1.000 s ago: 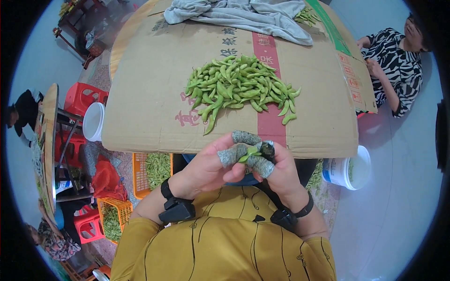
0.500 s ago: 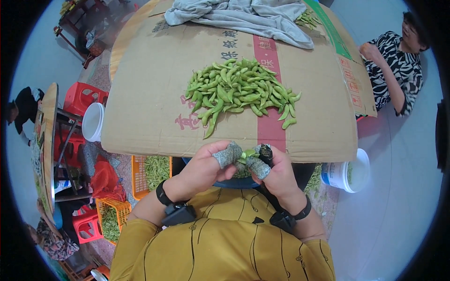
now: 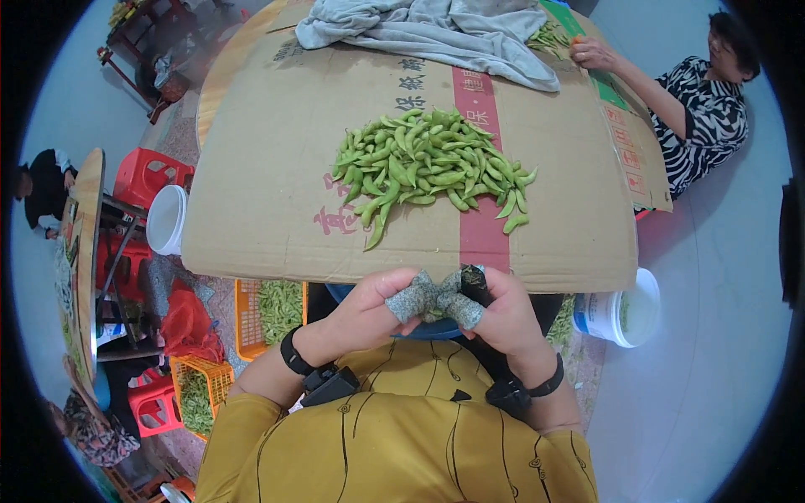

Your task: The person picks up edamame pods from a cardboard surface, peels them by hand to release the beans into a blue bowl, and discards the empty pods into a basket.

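Grey finger covers sit on our thumbs, and the 2 thumbs meet just below the near edge of the cardboard sheet [image 3: 277, 201]. Our left hand [image 3: 369, 312] and our right hand [image 3: 501, 314] are curled inward and pressed together at the fingertips, pinching something small between them — a sliver of green shows there, but we cannot tell for sure what it is. A dark cover sits on 1 fingertip of the right hand. Each wrist carries a black band with a small black device strapped to it.

On the cardboard, well ahead of our hands, lies a pile of green pods [image 3: 432, 168], spread loosely, with 1 pod trailing toward the near edge. A grey cloth [image 3: 436, 33] is bunched at the far end of the sheet, with a few more pods just past it on the right.

Below the cardboard on our left stands an orange crate [image 3: 251, 306] with green pods in it, and a white bucket [image 3: 166, 220] beside the cardboard's left edge. Another white bucket [image 3: 625, 312] stands on the floor at our right, near the cardboard's corner.

Another person in a black-and-white patterned top [image 3: 700, 117] sits at the far right — their hand [image 3: 591, 52] rests on the cardboard by the cloth.
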`<move>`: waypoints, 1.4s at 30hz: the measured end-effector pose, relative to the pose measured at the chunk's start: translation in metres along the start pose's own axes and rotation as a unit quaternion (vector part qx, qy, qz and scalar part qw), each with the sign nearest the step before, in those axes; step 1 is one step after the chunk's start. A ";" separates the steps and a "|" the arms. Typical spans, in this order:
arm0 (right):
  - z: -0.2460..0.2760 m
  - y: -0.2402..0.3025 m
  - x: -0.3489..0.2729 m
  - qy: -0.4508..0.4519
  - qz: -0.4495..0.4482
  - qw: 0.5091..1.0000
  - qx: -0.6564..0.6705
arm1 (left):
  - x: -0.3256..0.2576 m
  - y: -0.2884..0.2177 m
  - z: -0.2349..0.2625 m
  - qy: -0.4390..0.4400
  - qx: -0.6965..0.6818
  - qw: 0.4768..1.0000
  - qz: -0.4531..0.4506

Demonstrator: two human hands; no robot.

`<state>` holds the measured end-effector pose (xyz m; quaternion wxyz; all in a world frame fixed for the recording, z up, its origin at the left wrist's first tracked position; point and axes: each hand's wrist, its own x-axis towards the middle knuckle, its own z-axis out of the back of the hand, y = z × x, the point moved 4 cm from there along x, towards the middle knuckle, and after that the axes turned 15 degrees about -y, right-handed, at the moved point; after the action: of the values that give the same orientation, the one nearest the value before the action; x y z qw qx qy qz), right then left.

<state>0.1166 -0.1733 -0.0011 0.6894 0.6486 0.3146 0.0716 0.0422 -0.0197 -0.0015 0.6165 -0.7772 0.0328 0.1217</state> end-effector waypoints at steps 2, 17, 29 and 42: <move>-0.002 -0.001 0.000 0.036 -0.027 0.999 0.018 | -0.002 0.003 0.001 0.012 -0.060 0.996 0.069; -0.012 0.020 -0.008 -0.031 0.363 0.868 -0.338 | -0.042 -0.016 0.068 -0.052 0.417 0.898 -0.133; 0.017 0.043 0.074 -0.320 0.318 0.755 -0.476 | -0.064 -0.019 0.081 -0.215 0.523 0.821 -0.084; -0.015 0.024 -0.015 -0.216 0.456 0.809 -0.302 | 0.016 -0.013 -0.009 -0.069 0.044 0.995 -0.054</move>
<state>0.1040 -0.1648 0.0273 0.7889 0.4751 -0.2121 0.3271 0.0621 -0.0237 0.0091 0.6565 -0.7398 -0.0463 0.1399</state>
